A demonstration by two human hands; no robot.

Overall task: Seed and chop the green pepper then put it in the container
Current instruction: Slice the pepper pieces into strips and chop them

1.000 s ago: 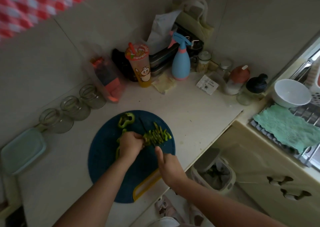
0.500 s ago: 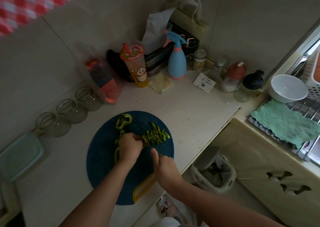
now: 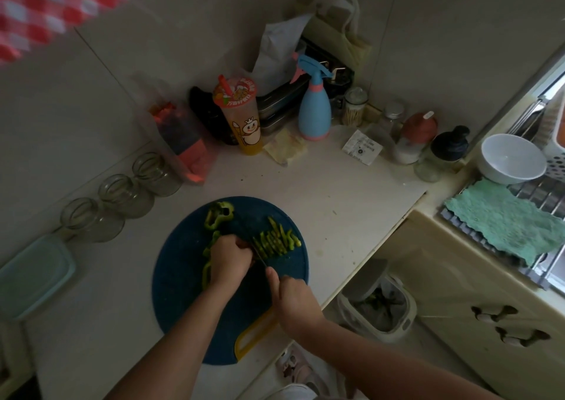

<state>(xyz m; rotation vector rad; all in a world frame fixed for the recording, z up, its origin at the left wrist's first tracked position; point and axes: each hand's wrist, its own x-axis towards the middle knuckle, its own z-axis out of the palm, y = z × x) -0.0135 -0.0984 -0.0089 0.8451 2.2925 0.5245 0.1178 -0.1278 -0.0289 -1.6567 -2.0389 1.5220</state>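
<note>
**Head view.** The round blue cutting board (image 3: 183, 292) lies near the front edge of the counter (image 3: 336, 204). Its yellow grip (image 3: 253, 335) at 5 o'clock juts over that edge, probably so it is easy to pick up.

The green pepper (image 3: 208, 272) is on the board, under and around the left hand (image 3: 230, 260). That hand's fingers are curled down onto it, knuckles forward. This pins the flesh flat and tucks the fingertips back from the blade.

The right hand (image 3: 293, 298) comes in from 5 o'clock and is closed around the handle of the knife (image 3: 259, 256). One finger stretches forward along the back of the knife, which likely steadies a thin, dark blade that is hard to make out. The blade sits just beside the left knuckles.

The cut strips (image 3: 276, 240) fan out at 1 o'clock on the board, on the far side of the blade where each slice falls away. A loose pepper ring (image 3: 218, 214) waits at 12 o'clock.

A lidded teal container (image 3: 33, 277) sits at 9 o'clock, well apart from the board. It may be where the pepper is meant to go, and nothing has been put in it yet.

Below the counter at 3 o'clock an open bin (image 3: 376, 305) shows green scraps, so the seeding looks done and the chopping is under way.
</note>
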